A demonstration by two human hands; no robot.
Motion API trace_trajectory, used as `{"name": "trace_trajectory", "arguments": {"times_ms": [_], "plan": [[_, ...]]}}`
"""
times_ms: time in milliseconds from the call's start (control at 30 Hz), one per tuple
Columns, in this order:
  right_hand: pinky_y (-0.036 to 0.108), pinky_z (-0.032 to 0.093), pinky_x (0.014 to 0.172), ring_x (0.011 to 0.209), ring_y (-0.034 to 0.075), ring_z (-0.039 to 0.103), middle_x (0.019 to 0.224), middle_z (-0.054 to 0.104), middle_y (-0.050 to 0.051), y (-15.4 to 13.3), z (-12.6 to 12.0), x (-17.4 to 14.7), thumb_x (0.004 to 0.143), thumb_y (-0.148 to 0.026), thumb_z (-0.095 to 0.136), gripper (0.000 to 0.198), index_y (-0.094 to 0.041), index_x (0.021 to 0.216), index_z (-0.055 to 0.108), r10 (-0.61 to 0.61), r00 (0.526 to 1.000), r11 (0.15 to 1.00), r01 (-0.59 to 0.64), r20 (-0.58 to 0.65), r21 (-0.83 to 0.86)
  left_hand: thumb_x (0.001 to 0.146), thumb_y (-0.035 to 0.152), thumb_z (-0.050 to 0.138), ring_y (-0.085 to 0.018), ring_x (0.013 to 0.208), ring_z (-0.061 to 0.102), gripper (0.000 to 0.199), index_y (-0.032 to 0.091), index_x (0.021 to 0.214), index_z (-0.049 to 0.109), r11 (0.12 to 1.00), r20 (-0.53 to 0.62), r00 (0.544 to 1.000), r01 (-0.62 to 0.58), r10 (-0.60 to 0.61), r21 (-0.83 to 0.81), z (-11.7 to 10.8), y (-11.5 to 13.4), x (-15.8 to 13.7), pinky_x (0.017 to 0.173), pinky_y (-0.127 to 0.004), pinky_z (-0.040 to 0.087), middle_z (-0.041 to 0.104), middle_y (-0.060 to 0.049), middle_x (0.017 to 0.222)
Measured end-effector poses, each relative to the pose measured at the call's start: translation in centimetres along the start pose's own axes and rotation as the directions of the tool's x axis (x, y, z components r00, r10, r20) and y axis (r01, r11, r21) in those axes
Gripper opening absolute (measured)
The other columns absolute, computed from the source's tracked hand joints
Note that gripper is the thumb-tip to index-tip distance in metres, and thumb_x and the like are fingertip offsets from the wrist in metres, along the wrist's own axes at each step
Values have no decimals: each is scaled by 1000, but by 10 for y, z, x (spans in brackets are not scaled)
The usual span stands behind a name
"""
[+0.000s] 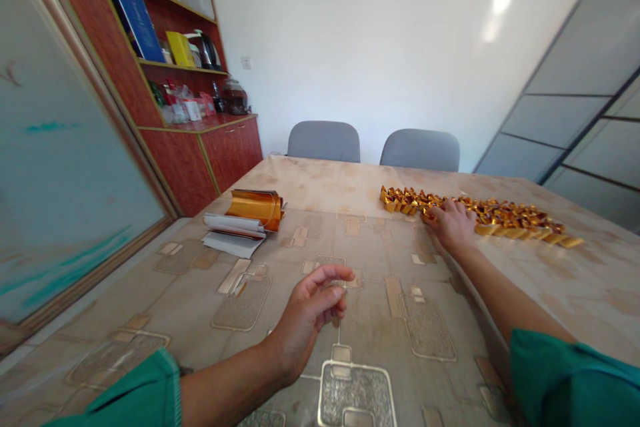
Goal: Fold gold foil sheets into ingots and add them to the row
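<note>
My left hand (316, 303) hovers over the near middle of the table with fingers loosely curled. A gap shows between its thumb and index finger, and nothing is in it. Stretched out to the right, my right hand (454, 223) is at the near edge of a spread of folded gold paper pieces (520, 217). Its fingers are closed on one folded gold piece (428, 215) at the near-left side of the spread; the palm hides part of it. The shiny pieces lie close together in rows. Green sleeves cover both upper forearms.
A stack of gold paper sheets (255, 208), with curled white-backed sheets (235, 233) beside it, lies on the left of the table (300, 180). Two grey chairs (324, 140) stand at the far side. A red-brown cabinet (225, 155) stands at the left and a grey cabinet (565, 107) at the right.
</note>
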State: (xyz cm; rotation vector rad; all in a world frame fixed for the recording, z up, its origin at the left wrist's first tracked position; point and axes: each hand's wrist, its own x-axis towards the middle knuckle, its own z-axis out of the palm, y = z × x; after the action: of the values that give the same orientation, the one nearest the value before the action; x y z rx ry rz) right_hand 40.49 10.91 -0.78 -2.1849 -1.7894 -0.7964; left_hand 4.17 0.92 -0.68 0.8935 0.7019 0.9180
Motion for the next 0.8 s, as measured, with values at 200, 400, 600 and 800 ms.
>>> {"name": "trace_trajectory", "arguments": {"times_ms": [200,400,600,800], "plan": [[40,32,78,102,32,48,104,62,13,-1,-8,-7,87,-29,60,17,-20,94,72,31,998,994,-24,-63,107,77,28,73,-10,64,50,24,18,98,69,1000,4,1000,-23,23,21,-1,0,1,61,-22,39,60,0,77],[40,38,76,91,29,58,91,68,10,-25,-34,-47,87,-24,53,18,-20,86,71,12,998,947,10,-68,320,83,39,67,-10,58,48,24,16,90,69,966,41,995,-102,95,239,-1,0,0,57,-22,37,55,2,60],[33,47,76,81,21,65,84,73,4,-77,-81,-94,90,-24,52,19,-23,82,69,-176,983,806,173,-49,566,86,32,59,-14,67,59,18,18,88,70,778,161,949,-313,270,545,-5,33,1,63,-24,45,65,-1,73],[37,48,74,76,23,65,79,72,4,-100,-105,-104,88,-25,52,18,-24,79,67,-164,986,584,98,-1,806,89,22,48,-24,107,63,29,19,105,71,-94,475,721,-501,504,860,-85,124,27,98,-39,45,71,-9,111]]}}
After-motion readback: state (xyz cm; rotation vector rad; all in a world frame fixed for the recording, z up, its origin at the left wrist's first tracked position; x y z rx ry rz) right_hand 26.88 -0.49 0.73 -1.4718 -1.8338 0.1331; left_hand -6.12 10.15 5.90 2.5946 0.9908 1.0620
